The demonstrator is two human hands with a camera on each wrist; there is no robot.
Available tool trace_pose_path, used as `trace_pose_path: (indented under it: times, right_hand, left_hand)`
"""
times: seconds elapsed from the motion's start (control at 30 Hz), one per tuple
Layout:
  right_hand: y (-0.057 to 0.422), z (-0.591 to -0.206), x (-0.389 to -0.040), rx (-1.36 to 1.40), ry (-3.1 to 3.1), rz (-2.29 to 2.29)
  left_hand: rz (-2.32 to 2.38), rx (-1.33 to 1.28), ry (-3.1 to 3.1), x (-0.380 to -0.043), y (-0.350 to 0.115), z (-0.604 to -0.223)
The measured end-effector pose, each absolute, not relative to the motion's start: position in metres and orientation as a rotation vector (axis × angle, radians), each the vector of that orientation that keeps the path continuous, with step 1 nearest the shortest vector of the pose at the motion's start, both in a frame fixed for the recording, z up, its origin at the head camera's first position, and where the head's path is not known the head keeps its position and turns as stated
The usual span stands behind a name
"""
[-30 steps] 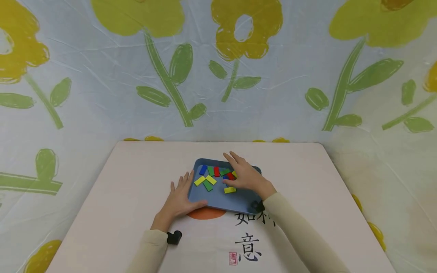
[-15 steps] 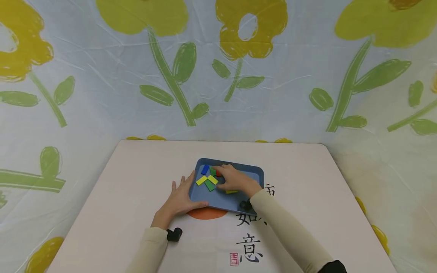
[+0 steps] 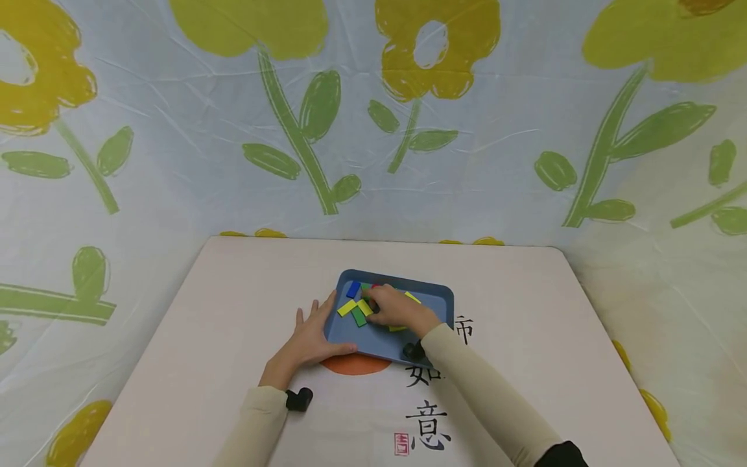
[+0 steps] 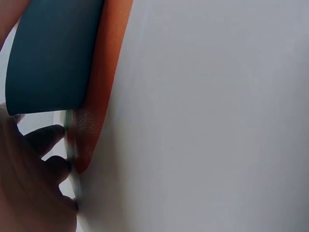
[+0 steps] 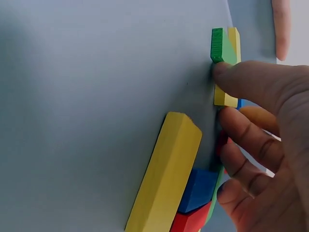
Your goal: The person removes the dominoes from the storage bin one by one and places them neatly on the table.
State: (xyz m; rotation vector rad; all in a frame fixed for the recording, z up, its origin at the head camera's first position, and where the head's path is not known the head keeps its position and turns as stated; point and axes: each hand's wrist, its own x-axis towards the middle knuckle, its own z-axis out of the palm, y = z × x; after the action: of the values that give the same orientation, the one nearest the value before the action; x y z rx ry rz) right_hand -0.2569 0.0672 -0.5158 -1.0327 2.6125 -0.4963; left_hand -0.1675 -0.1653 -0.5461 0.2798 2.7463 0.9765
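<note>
A blue tray (image 3: 373,347) lies on the table with small coloured wooden blocks in it. My left hand (image 3: 312,337) rests against its left side, fingers spread and thumb along the front edge; in the left wrist view the fingers (image 4: 53,166) show beside the tray wall (image 4: 53,58). My right hand (image 3: 399,308) reaches into the tray. Its thumb and index finger bracket a yellow block (image 5: 225,98) at the two ends, fingertips right at it. A green block (image 5: 222,46) sits beside the thumb. To the left lie a blue block (image 3: 353,289) and another yellow block (image 3: 347,308).
Under the right palm, a long yellow block (image 5: 164,174) lies beside a blue block (image 5: 198,189) and a red block (image 5: 190,220). The pale table mat (image 3: 251,279) bears black characters (image 3: 428,425) and an orange disc (image 3: 356,365). A flowered cloth (image 3: 467,188) hangs behind.
My right hand has moved left from the blocks on the tray's right side, and its spread fingers have drawn in round a yellow block. The left hand stays on the tray.
</note>
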Motion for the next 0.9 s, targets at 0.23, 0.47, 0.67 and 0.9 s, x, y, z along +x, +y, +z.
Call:
trace_pose_path:
  times: [0.23, 0.47, 0.67, 0.9]
  right_hand:
    - [0.066, -0.516, -0.259, -1.040, 2.594, -0.561]
    - [0.065, -0.519, -0.260, -1.023, 2.589, -0.575]
    - [0.069, -0.521, -0.260, -0.981, 2.606, -0.573]
    - [0.079, -0.514, -0.255, -0.920, 2.600, -0.668]
  left_hand:
    - [0.979, 0.283, 2.749, -0.169, -0.165, -0.548]
    - [0.976, 0.288, 2.749, -0.169, -0.164, -0.550]
    - [0.998, 0.290, 2.759, -0.169, -0.163, -0.551]
    - [1.151, 0.244, 2.725, -0.165, -0.162, -0.556]
